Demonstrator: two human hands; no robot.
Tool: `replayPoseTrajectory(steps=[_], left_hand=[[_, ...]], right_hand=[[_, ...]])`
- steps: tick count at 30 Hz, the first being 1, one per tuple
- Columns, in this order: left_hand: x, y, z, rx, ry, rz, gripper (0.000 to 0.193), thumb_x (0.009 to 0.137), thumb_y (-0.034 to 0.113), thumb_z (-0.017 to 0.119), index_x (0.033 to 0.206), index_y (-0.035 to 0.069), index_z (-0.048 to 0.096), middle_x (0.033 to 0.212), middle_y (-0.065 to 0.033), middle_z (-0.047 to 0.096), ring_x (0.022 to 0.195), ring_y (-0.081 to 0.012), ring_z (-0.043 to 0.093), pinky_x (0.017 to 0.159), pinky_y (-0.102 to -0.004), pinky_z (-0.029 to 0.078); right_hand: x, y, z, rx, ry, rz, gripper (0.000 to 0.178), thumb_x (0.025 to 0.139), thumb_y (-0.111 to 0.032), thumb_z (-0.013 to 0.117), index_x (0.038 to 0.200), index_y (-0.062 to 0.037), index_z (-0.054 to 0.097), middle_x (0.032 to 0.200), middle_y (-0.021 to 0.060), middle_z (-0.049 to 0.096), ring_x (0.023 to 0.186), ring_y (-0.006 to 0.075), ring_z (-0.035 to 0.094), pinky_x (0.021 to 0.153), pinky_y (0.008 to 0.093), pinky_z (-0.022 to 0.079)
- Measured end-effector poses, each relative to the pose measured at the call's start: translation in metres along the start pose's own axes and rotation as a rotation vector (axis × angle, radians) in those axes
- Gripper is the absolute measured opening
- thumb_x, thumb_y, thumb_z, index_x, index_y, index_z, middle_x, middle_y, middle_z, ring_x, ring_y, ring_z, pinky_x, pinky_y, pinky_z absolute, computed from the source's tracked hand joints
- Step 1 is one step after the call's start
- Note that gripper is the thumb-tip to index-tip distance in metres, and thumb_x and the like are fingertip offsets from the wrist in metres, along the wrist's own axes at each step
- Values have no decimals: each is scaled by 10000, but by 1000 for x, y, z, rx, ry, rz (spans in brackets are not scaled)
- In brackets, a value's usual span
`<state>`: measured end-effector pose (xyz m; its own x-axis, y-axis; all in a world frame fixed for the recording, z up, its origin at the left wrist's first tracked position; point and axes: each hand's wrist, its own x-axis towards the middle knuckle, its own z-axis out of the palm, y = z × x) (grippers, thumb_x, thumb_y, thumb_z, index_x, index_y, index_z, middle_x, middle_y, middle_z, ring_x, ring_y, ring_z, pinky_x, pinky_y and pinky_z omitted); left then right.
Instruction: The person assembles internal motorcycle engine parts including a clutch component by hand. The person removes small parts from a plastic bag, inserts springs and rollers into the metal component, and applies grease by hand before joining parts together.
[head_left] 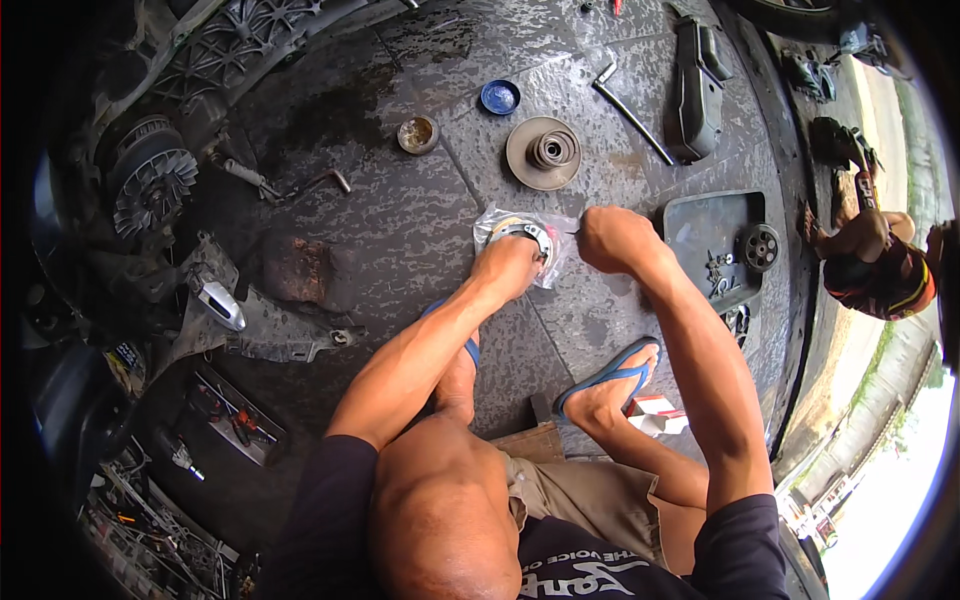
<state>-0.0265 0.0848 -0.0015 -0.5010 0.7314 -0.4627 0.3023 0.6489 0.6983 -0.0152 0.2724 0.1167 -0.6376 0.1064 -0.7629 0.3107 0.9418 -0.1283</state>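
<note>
Over the floor in front of me, my left hand (508, 266) is closed on a ring-shaped metal part (528, 228) that sits in a clear plastic bag (487, 222). Its fingers partly cover the part. Just to the right, my right hand (618, 240) is closed in a fist, with the bag's right edge drawn to its fingers; the fingertips are mostly hidden. Beyond both hands a round metal pulley (552, 150) with a raised hub lies flat on the floor.
Farther off are a blue lid (500, 97), a tin of brownish grease (417, 135), a wrench bar (637, 118) and a black cover (698, 95). A tray (690, 205) with small parts stands right. Engine parts (155, 180) fill the left; another person (875, 260) sits far right.
</note>
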Motion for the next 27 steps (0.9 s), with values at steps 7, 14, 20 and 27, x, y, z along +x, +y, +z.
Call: replayPoseTrajectory(steps=[7, 14, 20, 27], left_hand=[[-2, 14, -27, 158, -48, 149, 157, 875, 154, 612, 943, 65, 723, 939, -207, 719, 874, -416, 691, 744, -523, 543], [-25, -16, -37, -794, 255, -458, 311, 915, 272, 603, 865, -18, 702, 706, -116, 661, 633, -195, 613, 641, -394, 508], [-44, -7, -23, -19, 76, -497, 587, 833, 559, 688, 719, -17, 718, 777, -285, 691, 765, -441, 695, 735, -499, 537], [-35, -18, -17, -37, 160, -486, 498, 828, 469, 692, 825, -27, 746, 834, -299, 695, 822, -461, 695, 769, -528, 541]], right_hand=[[-26, 48, 81, 712, 171, 77, 401, 962, -307, 530, 1061, 55, 670, 1007, 330, 675, 1024, 462, 657, 906, 491, 495], [-12, -2, 129, 1002, 398, 240, 376, 918, -330, 637, 938, 45, 632, 852, 256, 682, 831, 368, 679, 757, 452, 499], [12, -29, 106, 530, 509, 178, 422, 833, -366, 749, 1037, -28, 601, 953, 232, 714, 887, 430, 684, 763, 499, 532], [24, -33, 90, 379, 400, 146, 341, 819, -323, 748, 912, -10, 651, 876, 238, 720, 854, 419, 708, 762, 502, 551]])
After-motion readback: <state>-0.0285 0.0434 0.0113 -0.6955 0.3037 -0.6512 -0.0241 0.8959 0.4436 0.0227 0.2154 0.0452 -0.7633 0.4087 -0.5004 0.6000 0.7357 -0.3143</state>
